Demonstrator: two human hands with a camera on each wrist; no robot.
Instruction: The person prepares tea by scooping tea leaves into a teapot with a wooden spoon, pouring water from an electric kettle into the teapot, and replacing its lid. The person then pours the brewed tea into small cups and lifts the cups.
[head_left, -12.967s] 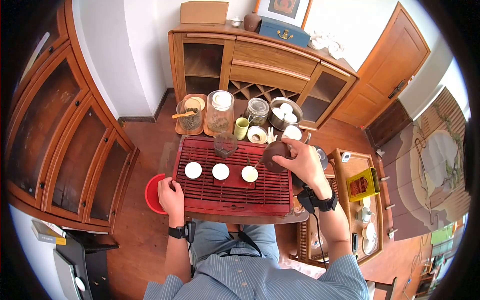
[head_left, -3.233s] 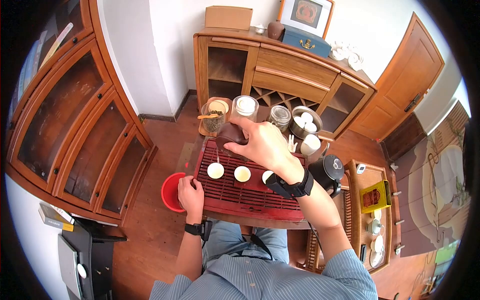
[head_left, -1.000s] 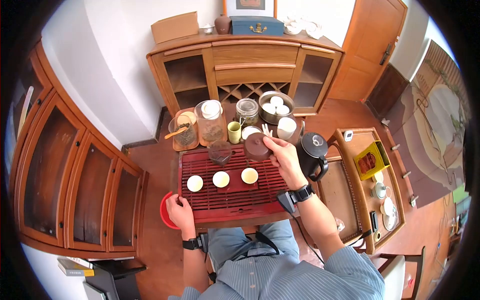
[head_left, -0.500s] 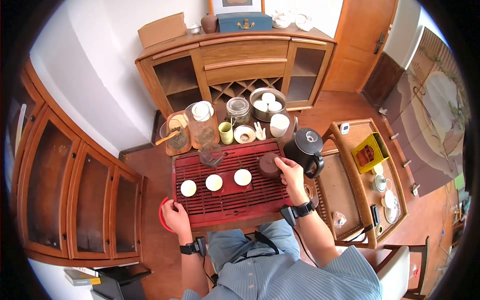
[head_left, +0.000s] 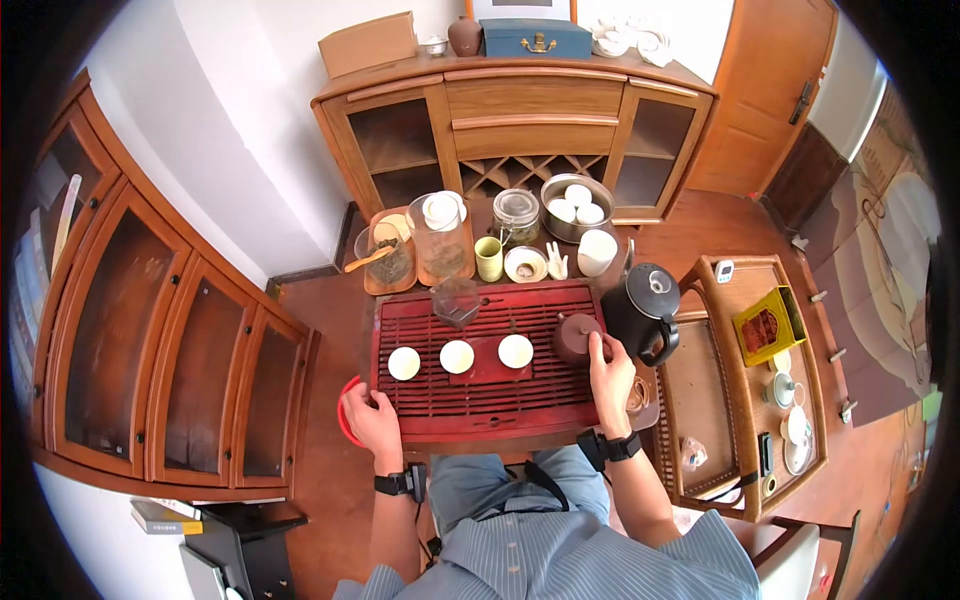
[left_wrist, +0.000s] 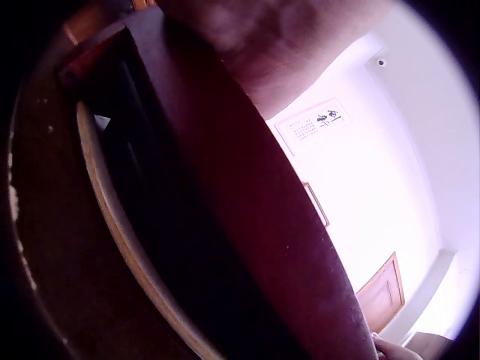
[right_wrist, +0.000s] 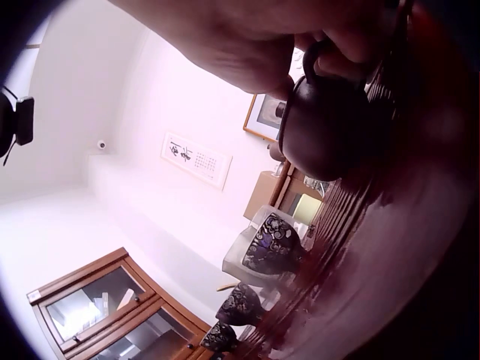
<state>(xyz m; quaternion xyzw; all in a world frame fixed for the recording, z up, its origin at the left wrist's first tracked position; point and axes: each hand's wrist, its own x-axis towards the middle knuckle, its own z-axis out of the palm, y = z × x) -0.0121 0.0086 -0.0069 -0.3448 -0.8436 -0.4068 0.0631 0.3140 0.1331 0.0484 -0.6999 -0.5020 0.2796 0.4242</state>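
Note:
A slatted red tea tray lies in front of the person. At its right end, down on the slats, stands a dark brown clay teapot; the right hand holds it by the handle side, thumb up near the lid. In the right wrist view the fingers curl by the teapot's loop handle. Three small cups with pale tea stand in a row on the tray, patterned dark outside. Behind them is a clear glass pitcher. The left hand rests loosely curled at the tray's left edge.
A red bucket stands below the left hand. Right of the tray are a black kettle and a wicker cart. Behind the tray stand a green cup, a lidded jar, a steel bowl and a white cup.
The right hand poured from the teapot over the cups, moving from the right cup to the left one. It then brought the teapot back right and down onto the tray. The left hand stayed.

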